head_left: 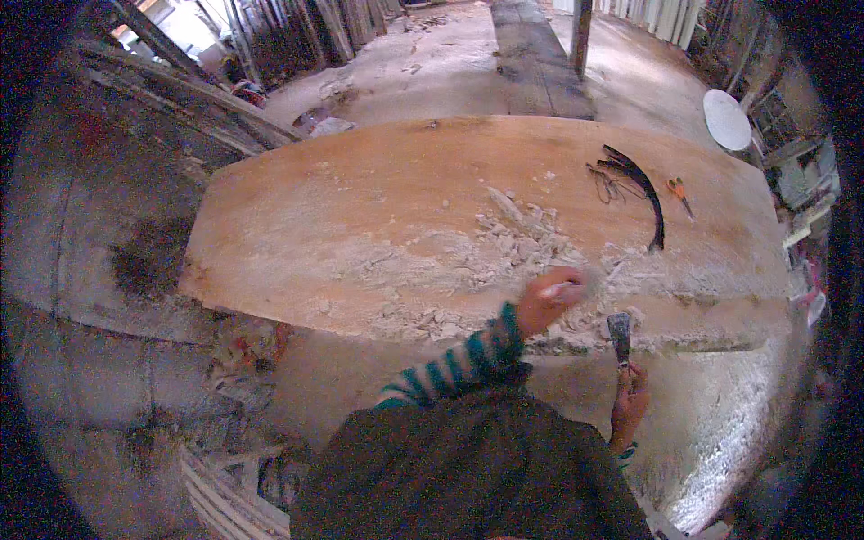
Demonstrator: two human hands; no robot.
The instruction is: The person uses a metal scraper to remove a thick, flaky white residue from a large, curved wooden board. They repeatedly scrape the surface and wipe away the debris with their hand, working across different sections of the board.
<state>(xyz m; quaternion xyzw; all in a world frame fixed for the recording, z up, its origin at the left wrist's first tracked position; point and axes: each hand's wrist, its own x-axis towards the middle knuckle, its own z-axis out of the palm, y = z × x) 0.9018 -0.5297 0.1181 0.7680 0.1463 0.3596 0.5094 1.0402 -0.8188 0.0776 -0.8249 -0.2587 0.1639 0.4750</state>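
My left hand [551,301], in a green striped sleeve, is closed above the near part of a wooden board [360,193]. Something whitish shows at its fingers, but blur hides what it is. Low on the right, my right hand [632,393] grips the handle of a putty knife [619,335]. The knife's dark, flared blade points away from me, at the board's near edge. Beyond my left hand lies a heap of pale crumbs and shavings [526,232], and more of this debris spreads leftward along the board.
On the right of the board lie a curved black strip [650,193], a thin tangled cord [608,186] and orange-handled scissors [681,197]. A white round disc [727,120] stands past the far right corner. A post [582,36] rises behind; timber [180,94] leans at left.
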